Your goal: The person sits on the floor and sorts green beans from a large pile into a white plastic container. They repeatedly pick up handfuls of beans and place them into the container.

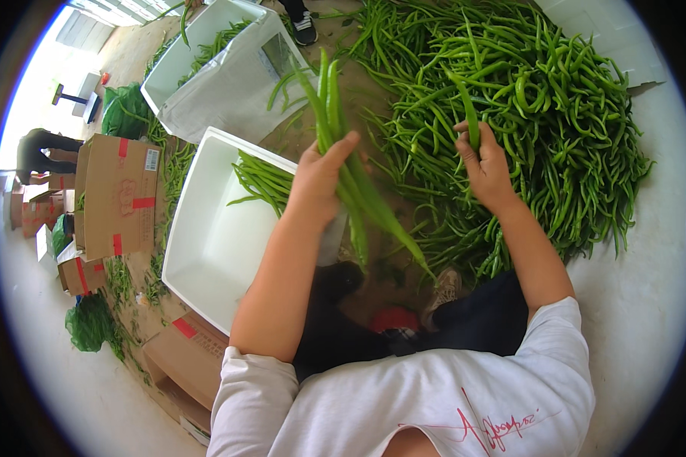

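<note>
My left hand [324, 177] is closed round a bunch of long green chili peppers [362, 202], which point up and down past the fist. That hand is above the right edge of a white foam box [206, 251], where more peppers [263, 181] lie in a neat row at its far end. Between the fingertips of my right hand [484, 160] one green chili pepper [469, 114] stands nearly upright. Behind and around this hand spreads a large heap of loose green chili peppers [541, 99].
A second white foam box [160, 84] with a pale plastic liner [225, 95] stands at the back left. Cardboard boxes [122, 198] and green net bags [91, 324] lie at the left. A person's shoe [305, 30] shows at the top, and a pale wall [625, 320] at the right.
</note>
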The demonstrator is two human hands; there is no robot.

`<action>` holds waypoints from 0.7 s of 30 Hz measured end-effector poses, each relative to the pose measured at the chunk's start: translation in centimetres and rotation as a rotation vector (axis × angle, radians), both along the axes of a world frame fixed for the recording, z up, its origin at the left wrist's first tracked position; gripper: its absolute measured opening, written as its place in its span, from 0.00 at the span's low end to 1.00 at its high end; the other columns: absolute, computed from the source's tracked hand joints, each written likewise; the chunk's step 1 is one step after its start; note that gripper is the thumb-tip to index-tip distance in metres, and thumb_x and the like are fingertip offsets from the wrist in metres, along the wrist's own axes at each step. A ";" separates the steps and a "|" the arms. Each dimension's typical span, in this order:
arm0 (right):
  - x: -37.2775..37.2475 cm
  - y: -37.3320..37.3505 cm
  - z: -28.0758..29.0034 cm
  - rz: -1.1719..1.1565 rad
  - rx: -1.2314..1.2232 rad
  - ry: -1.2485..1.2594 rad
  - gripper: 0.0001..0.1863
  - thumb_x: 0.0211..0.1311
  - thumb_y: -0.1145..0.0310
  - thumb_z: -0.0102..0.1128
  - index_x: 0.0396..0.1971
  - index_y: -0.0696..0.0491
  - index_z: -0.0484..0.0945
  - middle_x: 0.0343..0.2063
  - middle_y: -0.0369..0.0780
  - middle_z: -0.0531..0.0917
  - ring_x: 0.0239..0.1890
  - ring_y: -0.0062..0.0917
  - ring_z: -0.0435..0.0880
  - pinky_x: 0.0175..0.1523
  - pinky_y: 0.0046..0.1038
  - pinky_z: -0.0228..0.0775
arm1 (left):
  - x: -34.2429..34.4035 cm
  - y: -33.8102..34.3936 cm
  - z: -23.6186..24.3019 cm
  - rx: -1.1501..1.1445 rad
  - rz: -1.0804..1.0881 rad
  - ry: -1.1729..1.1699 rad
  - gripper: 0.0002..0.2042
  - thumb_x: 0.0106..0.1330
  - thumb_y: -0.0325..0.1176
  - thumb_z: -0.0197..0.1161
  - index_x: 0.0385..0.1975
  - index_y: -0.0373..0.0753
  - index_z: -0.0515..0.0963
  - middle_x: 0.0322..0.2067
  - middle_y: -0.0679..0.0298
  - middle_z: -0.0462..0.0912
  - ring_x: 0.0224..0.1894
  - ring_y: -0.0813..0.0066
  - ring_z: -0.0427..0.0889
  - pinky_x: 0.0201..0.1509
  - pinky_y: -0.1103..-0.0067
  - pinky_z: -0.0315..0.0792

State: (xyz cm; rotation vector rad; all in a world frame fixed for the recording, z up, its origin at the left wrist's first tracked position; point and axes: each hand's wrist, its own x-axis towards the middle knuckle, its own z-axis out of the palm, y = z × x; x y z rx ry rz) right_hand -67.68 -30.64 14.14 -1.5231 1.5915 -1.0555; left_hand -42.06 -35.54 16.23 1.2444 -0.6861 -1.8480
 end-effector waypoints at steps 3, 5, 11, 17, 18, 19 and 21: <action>4.3 0.8 0.3 0.183 0.150 -0.279 0.20 0.57 0.60 0.65 0.46 0.54 0.72 0.33 0.35 0.79 0.36 0.20 0.76 0.46 0.25 0.69 | -1.1 0.6 0.1 -0.078 -0.008 0.071 0.11 0.61 0.37 0.66 0.37 0.39 0.74 0.25 0.64 0.77 0.25 0.72 0.79 0.29 0.76 0.75; 7.0 2.2 1.3 0.302 0.241 -0.273 0.22 0.56 0.66 0.66 0.49 0.56 0.72 0.36 0.35 0.80 0.39 0.19 0.76 0.47 0.24 0.69 | -1.5 1.1 0.2 -0.151 -0.008 0.089 0.12 0.61 0.36 0.66 0.38 0.38 0.74 0.28 0.64 0.78 0.27 0.73 0.78 0.31 0.77 0.75; 7.8 3.6 0.9 0.139 0.205 -0.465 0.18 0.65 0.64 0.56 0.50 0.58 0.72 0.38 0.37 0.80 0.40 0.18 0.76 0.47 0.24 0.69 | -1.7 2.2 0.5 -0.230 -0.055 0.000 0.17 0.60 0.35 0.68 0.43 0.34 0.74 0.33 0.64 0.79 0.32 0.76 0.77 0.35 0.79 0.73; 9.6 4.4 1.2 0.088 0.121 -0.644 0.16 0.67 0.67 0.52 0.52 0.58 0.71 0.39 0.37 0.79 0.41 0.17 0.76 0.49 0.22 0.68 | -2.7 3.6 -0.1 -0.251 -0.198 0.026 0.16 0.60 0.36 0.67 0.43 0.35 0.74 0.33 0.66 0.79 0.33 0.81 0.77 0.37 0.81 0.73; 9.3 4.5 1.2 0.085 0.133 -0.658 0.17 0.66 0.68 0.53 0.52 0.58 0.71 0.39 0.37 0.79 0.41 0.17 0.76 0.48 0.22 0.69 | -2.8 3.7 0.0 -0.251 -0.185 0.049 0.17 0.60 0.37 0.67 0.43 0.35 0.74 0.33 0.66 0.79 0.33 0.80 0.77 0.37 0.80 0.73; 9.1 4.5 1.2 0.083 0.145 -0.673 0.17 0.65 0.68 0.55 0.52 0.58 0.71 0.39 0.37 0.79 0.41 0.17 0.76 0.48 0.22 0.69 | -2.8 3.6 0.1 -0.250 -0.171 0.072 0.17 0.60 0.38 0.68 0.43 0.35 0.74 0.33 0.66 0.79 0.33 0.80 0.77 0.37 0.80 0.73; 9.7 4.9 1.8 0.083 0.060 -0.461 0.17 0.63 0.69 0.58 0.50 0.58 0.72 0.38 0.37 0.80 0.39 0.18 0.77 0.47 0.22 0.70 | -2.8 3.4 -0.6 -0.223 -0.166 -0.012 0.17 0.60 0.38 0.67 0.43 0.35 0.73 0.34 0.66 0.79 0.33 0.79 0.77 0.37 0.79 0.74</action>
